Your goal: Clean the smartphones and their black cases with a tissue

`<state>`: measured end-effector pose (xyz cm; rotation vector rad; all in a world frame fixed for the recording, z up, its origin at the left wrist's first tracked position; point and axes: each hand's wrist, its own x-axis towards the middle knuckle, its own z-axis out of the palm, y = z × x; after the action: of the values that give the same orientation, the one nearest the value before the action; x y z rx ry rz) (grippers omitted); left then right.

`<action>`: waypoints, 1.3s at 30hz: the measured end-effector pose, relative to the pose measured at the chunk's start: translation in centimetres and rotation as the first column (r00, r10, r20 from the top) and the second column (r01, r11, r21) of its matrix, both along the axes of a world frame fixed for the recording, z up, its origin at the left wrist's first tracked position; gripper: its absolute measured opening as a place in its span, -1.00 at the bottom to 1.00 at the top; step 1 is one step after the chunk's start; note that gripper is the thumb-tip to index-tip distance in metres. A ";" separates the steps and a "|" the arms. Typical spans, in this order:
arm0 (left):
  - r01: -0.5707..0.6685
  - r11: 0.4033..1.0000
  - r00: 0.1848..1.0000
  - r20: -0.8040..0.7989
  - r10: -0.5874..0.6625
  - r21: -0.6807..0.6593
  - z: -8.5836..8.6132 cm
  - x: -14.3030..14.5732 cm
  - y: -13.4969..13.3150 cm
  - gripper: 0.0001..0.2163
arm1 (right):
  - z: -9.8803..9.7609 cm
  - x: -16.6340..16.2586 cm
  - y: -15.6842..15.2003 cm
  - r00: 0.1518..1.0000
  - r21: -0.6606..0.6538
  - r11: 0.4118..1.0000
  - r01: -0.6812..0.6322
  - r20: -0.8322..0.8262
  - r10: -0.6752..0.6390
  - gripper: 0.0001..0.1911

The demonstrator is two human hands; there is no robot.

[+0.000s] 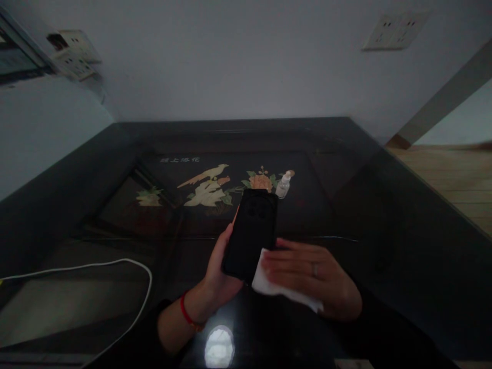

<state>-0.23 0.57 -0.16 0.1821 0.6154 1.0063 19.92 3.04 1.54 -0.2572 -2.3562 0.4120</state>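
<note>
over the table (365,215), left hand (222,279) grips a phone (249,233), right hand (315,271) (nearly flat) a tissue (263,282)

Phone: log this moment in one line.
left hand: holds phone, camera side showing | right hand: holds white wipe at phone's lower right | bottle: standing on table beyond phone

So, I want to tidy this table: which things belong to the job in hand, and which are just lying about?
In the job:
black phone, in the left grip
white cloth or tissue, under the right grip

Just lying about:
white cable, at the left
small bottle, untouched, though it may belong
</note>
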 end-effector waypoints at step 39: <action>-0.184 0.981 0.981 -0.046 0.187 0.059 0.5 1.1 -0.2 -0.46 | 1.5 1.6 0.2 0.997 -0.466 0.885 -0.006 -0.071 -0.030 -0.69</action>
<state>0.91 0.39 0.37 0.2021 0.6610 1.2025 21.48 3.26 3.06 -0.4709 -2.1487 0.9692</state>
